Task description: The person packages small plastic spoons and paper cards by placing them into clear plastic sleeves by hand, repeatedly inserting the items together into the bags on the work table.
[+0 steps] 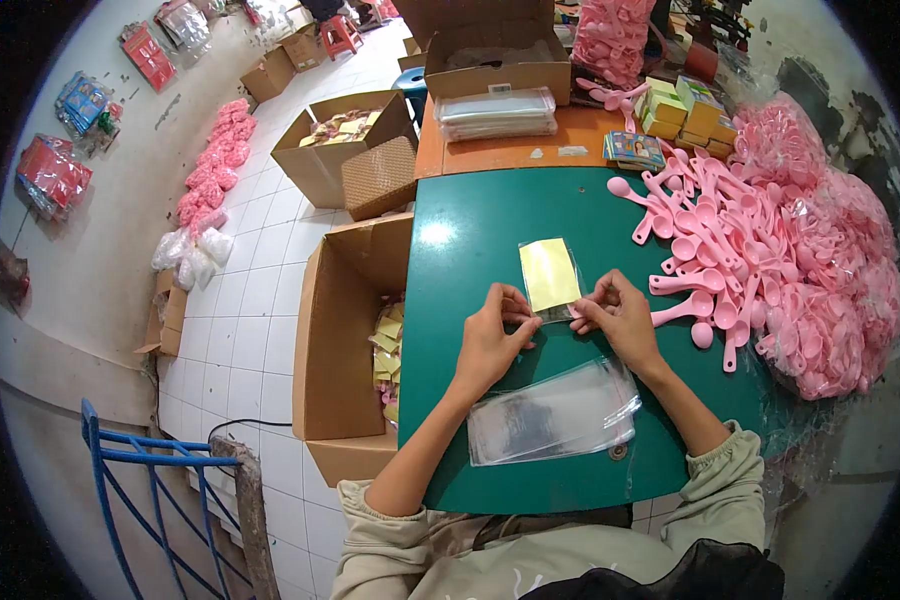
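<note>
A small clear plastic bag (pixel 578 288) with a yellow card (pixel 548 272) in it lies over the green table (pixel 460 225). My left hand (pixel 497 333) pinches the bag's near left corner. At its near right corner, the fingers and thumb of my right hand (pixel 616 315) are closed on the same bag. Just below my hands, a fanned stack of clear plastic bags (pixel 550 415) rests on the tabletop. Many pink measuring spoons (pixel 705 225) are heaped to the right, the closest ones near my right hand.
Bulging bags of pink spoons (pixel 830 280) line the right edge. Small yellow-green boxes (pixel 680 108), a stack of cards (pixel 633 151) and more plastic sleeves (pixel 497 115) stand at the back. An open carton (pixel 345 330) of packed pieces adjoins the table's left side, near a blue metal rack (pixel 160 455).
</note>
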`<state>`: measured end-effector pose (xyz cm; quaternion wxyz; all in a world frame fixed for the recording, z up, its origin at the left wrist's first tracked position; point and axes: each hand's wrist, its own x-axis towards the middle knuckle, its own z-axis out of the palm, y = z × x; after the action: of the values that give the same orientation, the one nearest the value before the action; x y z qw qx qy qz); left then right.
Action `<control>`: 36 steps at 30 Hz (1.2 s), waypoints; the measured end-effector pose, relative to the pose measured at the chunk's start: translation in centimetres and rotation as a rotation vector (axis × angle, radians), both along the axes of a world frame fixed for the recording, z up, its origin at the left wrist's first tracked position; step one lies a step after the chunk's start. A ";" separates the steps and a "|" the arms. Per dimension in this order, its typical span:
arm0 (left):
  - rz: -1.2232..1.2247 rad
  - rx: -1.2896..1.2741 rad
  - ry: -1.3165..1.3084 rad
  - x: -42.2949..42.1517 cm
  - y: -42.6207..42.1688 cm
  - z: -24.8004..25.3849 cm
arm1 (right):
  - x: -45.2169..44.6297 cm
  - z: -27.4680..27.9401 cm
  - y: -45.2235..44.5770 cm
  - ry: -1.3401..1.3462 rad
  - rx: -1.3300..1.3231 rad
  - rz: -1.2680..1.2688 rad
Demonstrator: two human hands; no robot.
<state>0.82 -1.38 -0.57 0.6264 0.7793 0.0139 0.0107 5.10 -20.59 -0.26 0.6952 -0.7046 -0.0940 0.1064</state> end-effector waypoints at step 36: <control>-0.349 0.446 -0.288 -3.3 -3.6 0.9 | -0.1 5.5 -4.8 -0.656 -0.412 -0.286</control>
<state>-2.50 -5.01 0.31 0.4278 0.8786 -0.2117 0.0161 5.03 -25.39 5.20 0.4805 -0.8317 -0.1884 -0.2047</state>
